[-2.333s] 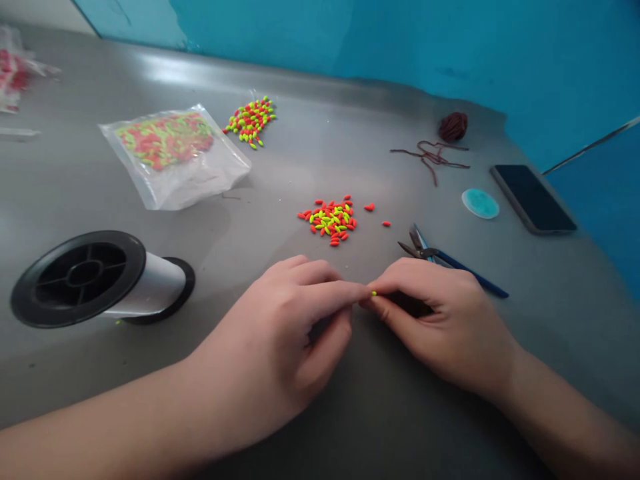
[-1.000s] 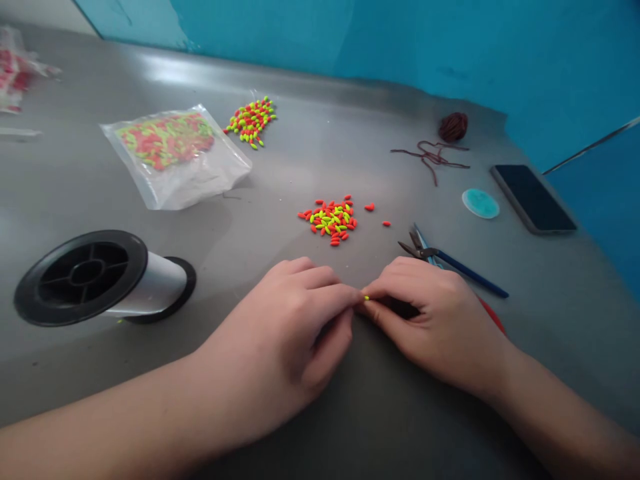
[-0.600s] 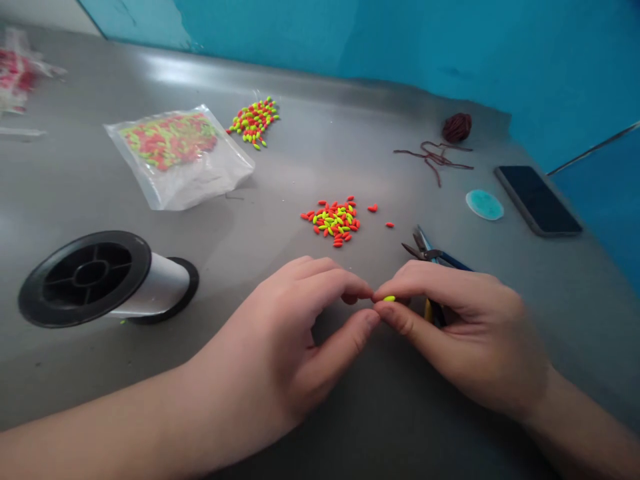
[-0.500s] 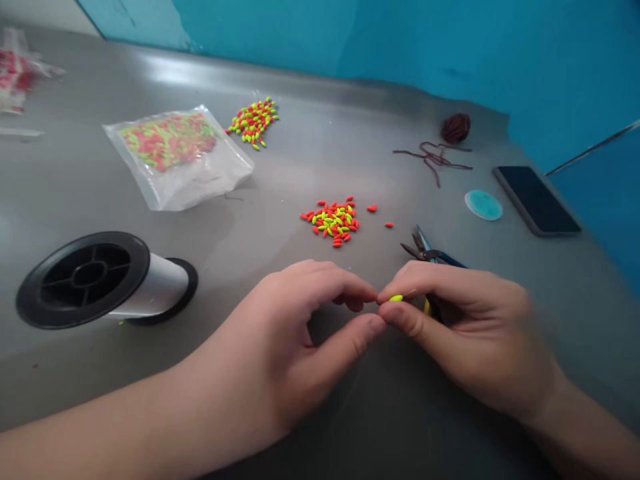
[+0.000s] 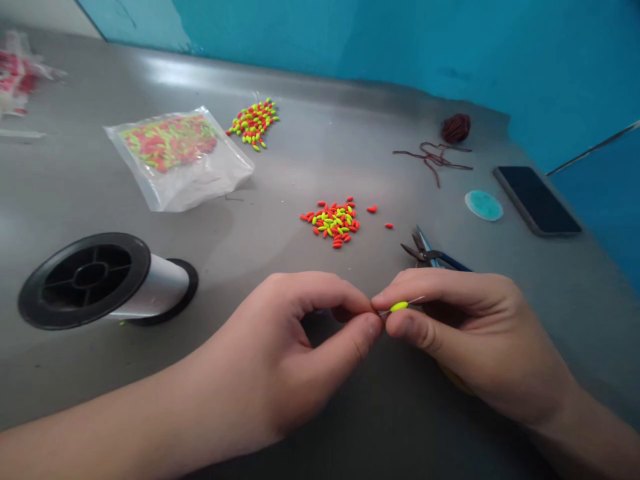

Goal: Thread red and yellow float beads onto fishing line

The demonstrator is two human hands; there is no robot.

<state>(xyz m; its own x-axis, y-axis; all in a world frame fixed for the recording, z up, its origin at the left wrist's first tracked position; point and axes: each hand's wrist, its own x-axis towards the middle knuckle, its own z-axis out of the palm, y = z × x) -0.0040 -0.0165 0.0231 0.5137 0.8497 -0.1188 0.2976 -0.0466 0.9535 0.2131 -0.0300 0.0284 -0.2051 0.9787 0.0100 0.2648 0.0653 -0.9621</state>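
Observation:
Just in front of me, thumb and forefinger of my left hand (image 5: 310, 347) are pinched on a thin line (image 5: 384, 313). A small yellow-green oval bead (image 5: 399, 307) sits on that line, whose free end sticks out to the right. My right hand (image 5: 465, 340) is closed, with the bead between its thumb and forefinger. The fingertips of both hands nearly touch. Beyond them lies a pile of red and yellow-green beads (image 5: 334, 221). Pliers (image 5: 425, 252) with dark handles lie behind my right hand, partly hidden by it.
A black-flanged spool (image 5: 163, 283) lies on the grey table (image 5: 240, 247) at left. Behind are a clear bag of beads (image 5: 180, 160) and a second bead pile (image 5: 254, 123). At right are a dark yarn ball (image 5: 455, 128), yarn strands (image 5: 435, 159), a turquoise disc (image 5: 483, 205) and a phone (image 5: 537, 200).
Both hands have come slightly lower, toward me. More of the line now shows on both sides of the bead between my fingers. The things on the table have stayed put.

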